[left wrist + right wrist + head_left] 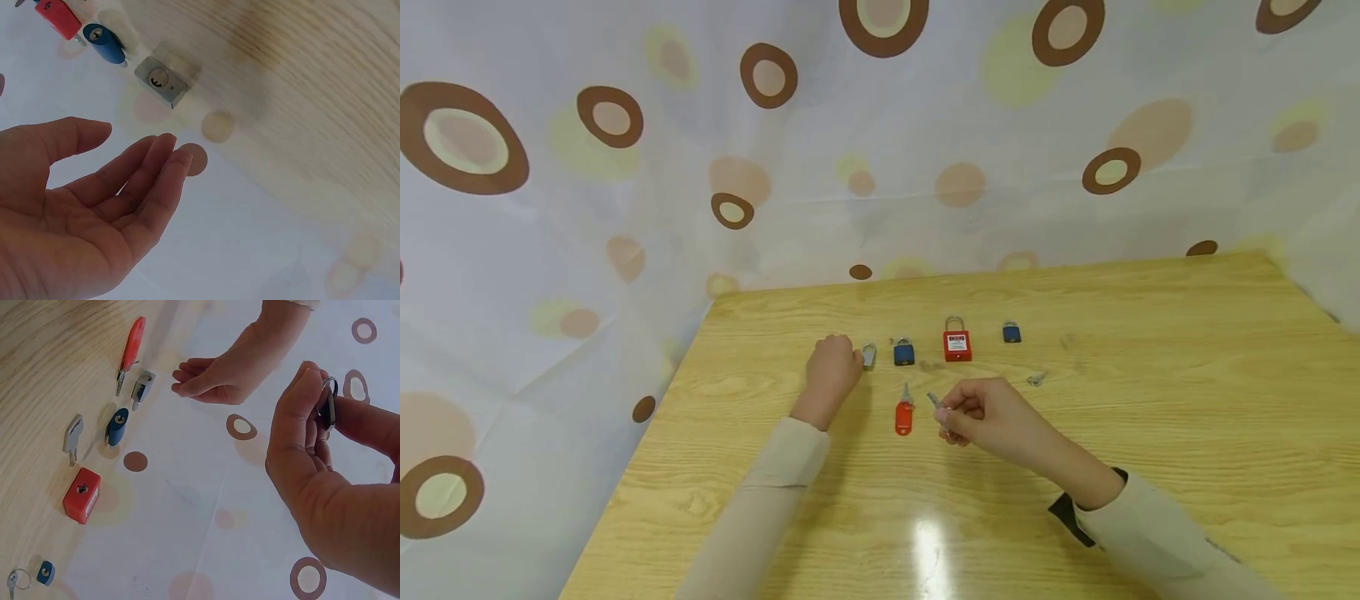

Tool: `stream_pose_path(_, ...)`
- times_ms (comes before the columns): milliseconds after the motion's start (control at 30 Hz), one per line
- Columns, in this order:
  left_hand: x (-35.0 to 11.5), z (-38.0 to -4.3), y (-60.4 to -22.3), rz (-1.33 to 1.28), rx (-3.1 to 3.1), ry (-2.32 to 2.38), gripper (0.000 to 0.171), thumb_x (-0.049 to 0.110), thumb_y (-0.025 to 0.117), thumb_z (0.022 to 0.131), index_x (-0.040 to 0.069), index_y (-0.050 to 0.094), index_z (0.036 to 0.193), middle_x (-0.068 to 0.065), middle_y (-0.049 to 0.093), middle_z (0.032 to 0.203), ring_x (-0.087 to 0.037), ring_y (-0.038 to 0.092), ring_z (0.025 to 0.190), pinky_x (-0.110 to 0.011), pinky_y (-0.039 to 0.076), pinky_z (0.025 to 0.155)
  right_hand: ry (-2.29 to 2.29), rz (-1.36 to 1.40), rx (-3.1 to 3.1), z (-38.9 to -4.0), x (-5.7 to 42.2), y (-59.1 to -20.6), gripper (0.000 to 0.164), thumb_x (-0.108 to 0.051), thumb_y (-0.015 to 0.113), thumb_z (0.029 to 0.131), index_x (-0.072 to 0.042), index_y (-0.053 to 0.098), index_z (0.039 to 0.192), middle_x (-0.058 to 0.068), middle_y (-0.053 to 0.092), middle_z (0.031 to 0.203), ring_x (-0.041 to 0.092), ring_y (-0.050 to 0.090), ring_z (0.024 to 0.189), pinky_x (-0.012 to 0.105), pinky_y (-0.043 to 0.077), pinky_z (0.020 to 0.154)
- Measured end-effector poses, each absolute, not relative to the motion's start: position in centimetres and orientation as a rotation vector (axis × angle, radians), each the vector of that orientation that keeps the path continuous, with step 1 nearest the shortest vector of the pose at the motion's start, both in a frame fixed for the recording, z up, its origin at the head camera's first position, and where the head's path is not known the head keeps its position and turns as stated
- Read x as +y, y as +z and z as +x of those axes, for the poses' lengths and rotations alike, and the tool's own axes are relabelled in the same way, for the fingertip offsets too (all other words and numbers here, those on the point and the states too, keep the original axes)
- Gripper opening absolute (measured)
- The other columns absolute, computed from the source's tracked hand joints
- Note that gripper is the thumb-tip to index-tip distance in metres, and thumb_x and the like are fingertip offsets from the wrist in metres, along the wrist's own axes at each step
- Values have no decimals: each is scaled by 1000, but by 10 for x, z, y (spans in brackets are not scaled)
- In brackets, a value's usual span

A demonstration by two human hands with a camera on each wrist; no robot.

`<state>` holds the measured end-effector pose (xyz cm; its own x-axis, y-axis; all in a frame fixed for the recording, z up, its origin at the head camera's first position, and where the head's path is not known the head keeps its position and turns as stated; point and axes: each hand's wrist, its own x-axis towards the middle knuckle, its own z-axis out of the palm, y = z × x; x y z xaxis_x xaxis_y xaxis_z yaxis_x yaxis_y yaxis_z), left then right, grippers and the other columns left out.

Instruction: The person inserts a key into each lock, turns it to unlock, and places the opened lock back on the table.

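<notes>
My left hand (833, 371) is just left of the small silver padlock (160, 80), its fingers loosely bent and holding nothing. Thumb and fingers stand apart in the left wrist view. Between thumb and fingertips my right hand (988, 412) pinches a key on a metal ring (330, 403), raised over the table. The fingers hide part of that key. A loose silver key (73, 434) lies on the wood before the locks. Nearby is a key with a red tag (904, 417). A blue padlock (904, 352) stands right of the silver one.
Farther right along the row are a red padlock (957, 344) with a white label and a smaller blue padlock (1011, 332). A key with a ring (1036, 379) lies in front of them. Behind the wooden table (1187, 417) hangs a dotted cloth (895, 125).
</notes>
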<state>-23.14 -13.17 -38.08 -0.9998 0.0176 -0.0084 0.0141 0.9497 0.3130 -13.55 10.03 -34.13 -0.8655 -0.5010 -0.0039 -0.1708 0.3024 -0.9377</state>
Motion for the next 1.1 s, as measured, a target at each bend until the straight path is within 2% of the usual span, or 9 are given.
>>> stream_pose_path(67, -126, -238, -385, -3, 3076, 483, 33, 15, 55, 97, -1, 59, 69, -15, 58, 80, -22, 54, 68, -27, 45, 51, -1580, -609, 2286, -135, 100, -341, 14, -8, 60, 95, 3, 64, 89, 9, 65, 77, 18, 62, 68, 32, 55, 63)
stream_pose_path(133, -122, -242, -389, -32, 3050, 475, 30, 18, 56, 97, -3, 63, 77, -21, 63, 94, -30, 59, 85, -33, 51, 61, -1580, -605, 2286, -135, 100, -340, 14, -9, 60, 95, 3, 64, 89, 9, 66, 76, 18, 62, 68, 32, 55, 63)
stream_pose_path(200, -119, -245, -394, -58, 3032, 458, 29, 19, 57, 97, -5, 66, 85, -25, 61, 105, -36, 56, 100, -40, 53, 71, -1579, -599, 2285, -134, 101, -340, 14, -9, 60, 95, 3, 64, 89, 8, 65, 76, 18, 62, 68, 32, 55, 63)
stream_pose_path(267, -117, -246, -397, -81, 3013, 458, 28, 20, 58, 96, -6, 67, 89, -25, 60, 108, -38, 55, 105, -43, 53, 75, -1577, -593, 2284, -134, 101, -340, 14, -9, 59, 96, 3, 64, 89, 7, 65, 76, 18, 62, 68, 33, 55, 63)
stream_pose_path(467, -114, -252, -402, -98, 3036, 429, 26, 19, 62, 93, -2, 66, 80, -19, 64, 93, -35, 58, 95, -43, 52, 73, -1579, -590, 2289, -134, 105, -338, 15, -10, 59, 96, 2, 64, 90, 9, 65, 77, 18, 61, 67, 31, 54, 61)
stream_pose_path(667, -113, -256, -403, -119, 3039, 410, 26, 21, 63, 92, 0, 65, 77, -17, 66, 89, -36, 61, 94, -43, 53, 73, -1585, -580, 2288, -135, 107, -338, 15, -10, 59, 96, 3, 64, 90, 11, 66, 77, 18, 61, 67, 28, 53, 61)
stream_pose_path(800, -112, -256, -401, -104, 3042, 460, 23, 19, 64, 91, 0, 63, 77, -13, 64, 81, -32, 63, 83, -40, 53, 66, -1604, -563, 2266, -135, 108, -338, 15, -10, 59, 96, 4, 64, 91, 13, 66, 78, 21, 63, 70, 32, 55, 65)
stream_pose_path(933, -113, -254, -400, -88, 3046, 513, 21, 18, 67, 87, 1, 61, 75, -8, 57, 70, -22, 56, 65, -32, 47, 53, -1616, -552, 2250, -136, 107, -337, 16, -9, 59, 96, 5, 64, 92, 13, 66, 79, 22, 64, 72, 36, 56, 68)
stream_pose_path(1100, -116, -251, -402, -87, 3044, 562, 24, 19, 69, 83, 5, 55, 68, -4, 49, 65, -18, 45, 58, -28, 38, 48, -1606, -540, 2251, -137, 105, -337, 16, -9, 58, 96, 5, 63, 92, 12, 66, 79, 22, 64, 73, 36, 56, 69)
